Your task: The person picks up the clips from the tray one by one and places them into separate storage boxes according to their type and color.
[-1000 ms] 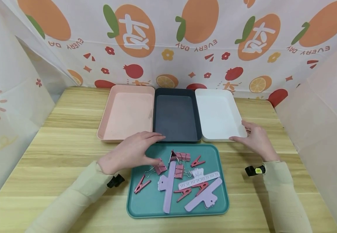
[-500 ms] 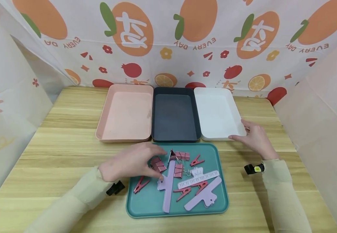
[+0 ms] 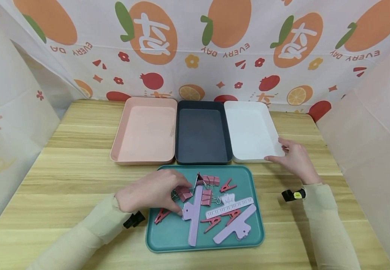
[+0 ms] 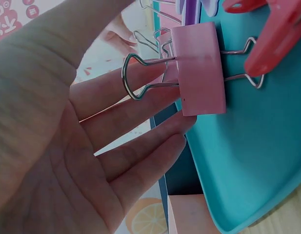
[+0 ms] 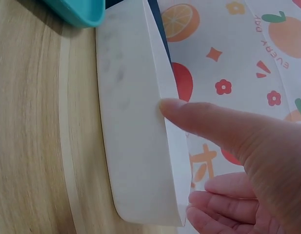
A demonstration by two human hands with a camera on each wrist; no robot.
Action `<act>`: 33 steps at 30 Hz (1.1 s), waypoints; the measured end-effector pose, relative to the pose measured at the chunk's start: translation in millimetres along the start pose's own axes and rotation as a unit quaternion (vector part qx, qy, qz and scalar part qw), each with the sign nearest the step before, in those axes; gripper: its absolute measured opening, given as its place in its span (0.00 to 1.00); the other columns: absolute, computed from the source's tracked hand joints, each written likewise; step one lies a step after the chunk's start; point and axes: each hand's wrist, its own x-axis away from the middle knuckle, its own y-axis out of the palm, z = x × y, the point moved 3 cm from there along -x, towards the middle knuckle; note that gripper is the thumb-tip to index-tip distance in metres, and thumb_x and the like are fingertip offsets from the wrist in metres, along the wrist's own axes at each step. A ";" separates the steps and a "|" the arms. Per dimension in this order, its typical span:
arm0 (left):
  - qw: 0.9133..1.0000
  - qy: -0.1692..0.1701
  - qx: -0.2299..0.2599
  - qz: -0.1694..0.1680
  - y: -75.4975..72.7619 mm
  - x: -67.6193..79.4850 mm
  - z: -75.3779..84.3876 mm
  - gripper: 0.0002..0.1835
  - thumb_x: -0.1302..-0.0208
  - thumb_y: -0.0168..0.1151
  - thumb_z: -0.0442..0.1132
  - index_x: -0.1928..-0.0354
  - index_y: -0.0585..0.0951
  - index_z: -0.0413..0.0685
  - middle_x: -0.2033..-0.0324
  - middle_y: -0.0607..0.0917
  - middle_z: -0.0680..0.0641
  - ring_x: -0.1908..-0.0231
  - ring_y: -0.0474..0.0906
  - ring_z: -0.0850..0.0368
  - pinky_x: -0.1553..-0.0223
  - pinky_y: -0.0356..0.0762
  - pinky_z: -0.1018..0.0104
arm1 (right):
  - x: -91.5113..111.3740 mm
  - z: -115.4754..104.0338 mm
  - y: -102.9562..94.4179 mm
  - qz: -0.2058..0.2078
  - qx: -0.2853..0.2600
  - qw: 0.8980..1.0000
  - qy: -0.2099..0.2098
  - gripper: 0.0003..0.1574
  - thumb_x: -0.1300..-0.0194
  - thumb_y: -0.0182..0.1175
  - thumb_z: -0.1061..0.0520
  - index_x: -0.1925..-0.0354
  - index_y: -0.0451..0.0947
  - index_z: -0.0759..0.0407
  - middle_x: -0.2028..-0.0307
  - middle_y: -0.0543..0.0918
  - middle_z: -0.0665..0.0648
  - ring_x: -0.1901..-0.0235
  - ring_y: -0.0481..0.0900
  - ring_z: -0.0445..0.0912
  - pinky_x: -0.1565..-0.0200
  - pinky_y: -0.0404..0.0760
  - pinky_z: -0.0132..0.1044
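Note:
My left hand is over the left part of the teal tray, thumb and fingers spread apart. Its fingers are beside a pink binder clip, some passing behind it in the left wrist view. In the head view the thumb tip meets the edge of a long purple bag clip. Whether it presses there I cannot tell. My right hand rests at the near right corner of the white tray. Its thumb touches the rim, and its other fingers lie loosely bent by the side wall.
Several pink binder clips, red clothespins and more long clips lie on the teal tray. Behind it stand a pink tray and a dark tray, side by side with the white one. Printed cloth hangs behind.
My left hand has come down over the left part of the teal tray, its thumb moving to the purple bag clip. My right hand stays at the white tray.

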 end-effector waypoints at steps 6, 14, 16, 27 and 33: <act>1.000 -0.003 -0.013 -0.005 0.3 -0.4 -0.2 0.32 0.53 0.84 0.52 0.44 0.87 0.50 0.53 0.86 0.55 0.52 0.79 0.60 0.48 0.79 0.60 | 0.4 0.9 1.3 0.002 0.001 1.000 0.004 0.60 0.47 0.79 0.40 0.30 0.66 0.73 0.35 0.72 0.75 0.45 0.77 0.66 0.46 0.79 0.60; 1.000 -0.003 -0.012 -0.009 2.0 -0.2 -0.8 0.31 0.53 0.84 0.48 0.45 0.87 0.50 0.53 0.86 0.55 0.52 0.79 0.60 0.47 0.79 0.60 | 1.2 1.5 2.0 0.009 -0.007 1.000 0.003 0.61 0.47 0.79 0.40 0.29 0.66 0.73 0.35 0.73 0.74 0.46 0.77 0.66 0.46 0.79 0.60; 1.000 0.002 -0.015 -0.009 2.7 -0.6 -1.2 0.28 0.53 0.84 0.44 0.46 0.88 0.50 0.54 0.86 0.56 0.52 0.79 0.61 0.48 0.79 0.60 | 1.7 1.5 2.1 0.009 -0.010 1.000 0.005 0.61 0.47 0.79 0.40 0.29 0.65 0.73 0.35 0.72 0.74 0.46 0.77 0.66 0.46 0.79 0.60; 0.999 0.034 -0.031 0.003 4.9 -2.0 -4.0 0.17 0.47 0.74 0.28 0.55 0.90 0.52 0.62 0.86 0.59 0.60 0.79 0.65 0.53 0.81 0.64 | 2.2 2.3 2.1 0.007 -0.017 1.000 0.009 0.62 0.47 0.79 0.40 0.28 0.63 0.73 0.33 0.69 0.75 0.43 0.77 0.69 0.45 0.78 0.59; 0.999 0.045 -0.026 0.007 5.1 -3.4 -4.2 0.15 0.43 0.73 0.28 0.56 0.90 0.52 0.64 0.86 0.59 0.63 0.79 0.65 0.56 0.81 0.66 | 2.4 3.0 1.9 0.005 -0.023 1.000 0.010 0.63 0.47 0.80 0.41 0.28 0.62 0.74 0.32 0.67 0.76 0.42 0.76 0.70 0.46 0.79 0.57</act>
